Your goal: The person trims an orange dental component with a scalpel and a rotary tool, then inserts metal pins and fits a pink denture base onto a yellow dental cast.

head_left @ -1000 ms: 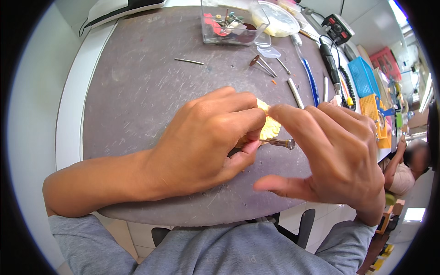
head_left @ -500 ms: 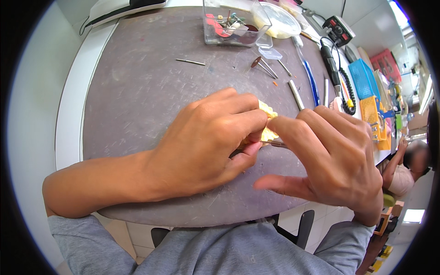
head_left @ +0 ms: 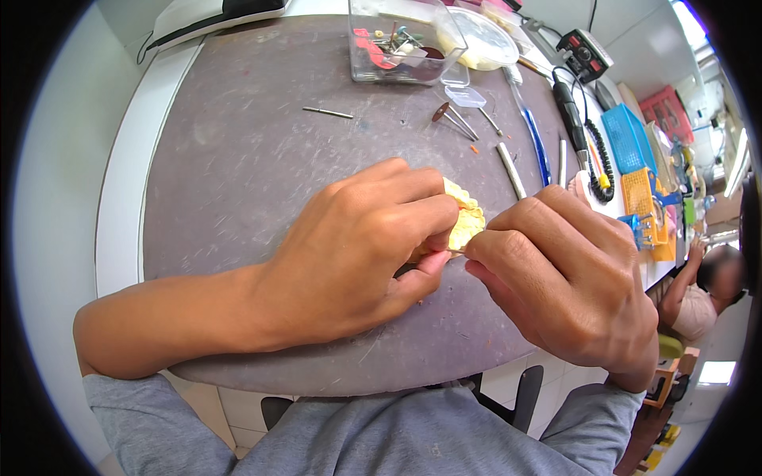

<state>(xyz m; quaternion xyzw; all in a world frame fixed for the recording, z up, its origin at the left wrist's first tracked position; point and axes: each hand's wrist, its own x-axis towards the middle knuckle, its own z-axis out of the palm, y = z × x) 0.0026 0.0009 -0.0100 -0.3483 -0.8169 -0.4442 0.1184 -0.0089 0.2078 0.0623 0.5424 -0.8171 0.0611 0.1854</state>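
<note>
Left hand: your left hand [head_left: 357, 254] has its grip pinching the yellow dental cast [head_left: 463, 222] at the worktop [head_left: 238, 174] centre.
Right hand: your right hand [head_left: 571, 278], at 3 o'clock of the cast, pinches a thin metal tool [head_left: 455, 251] against it.
Behind: clear plastic box [head_left: 401, 44] at 12 o'clock.

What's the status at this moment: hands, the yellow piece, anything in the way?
Left hand closed around the yellow piece. Right hand fingers pinching a thin metal tool at its edge. Loose rods and burs lie farther back on the grey mat, apart from both hands.
</note>
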